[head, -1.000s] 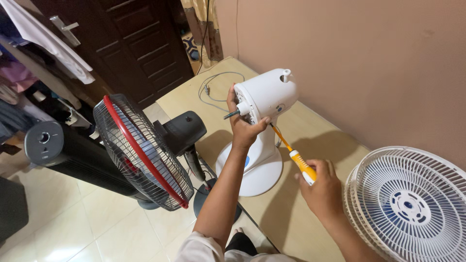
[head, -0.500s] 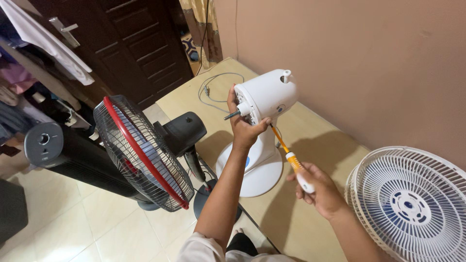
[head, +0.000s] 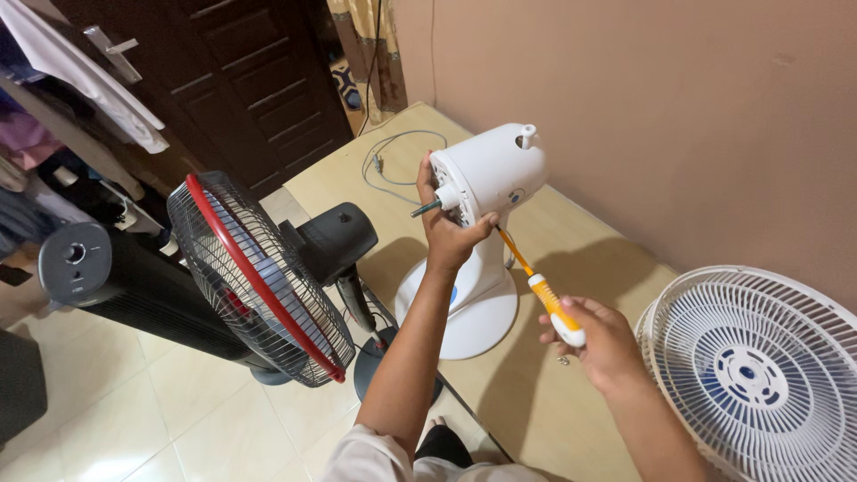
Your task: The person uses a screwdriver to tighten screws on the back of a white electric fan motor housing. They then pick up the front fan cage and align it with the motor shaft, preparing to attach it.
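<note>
— Where was the right hand (head: 596, 344), nearest the camera?

— It was closed around the orange-and-white plastic handle of a screwdriver (head: 555, 309). From that grip the shaft ran up and to the left, its tip at the underside of the white plastic motor housing of a stripped desk fan (head: 489, 174).

— And the left hand (head: 449, 239)?

— Nearer the housing: it was clamped on the front face, thumb under the lower edge, forearm raised and wrist nearly straight. The bare metal spindle (head: 425, 208) stuck out to the left of the fingers.

— What lay about?

— Right of the screwdriver grip, white plastic fan grilles (head: 759, 375); left, a black fan with a red-rimmed wire guard (head: 254, 281); beyond the housing, a grey cord (head: 386, 161) on the beige table (head: 536, 393).
</note>
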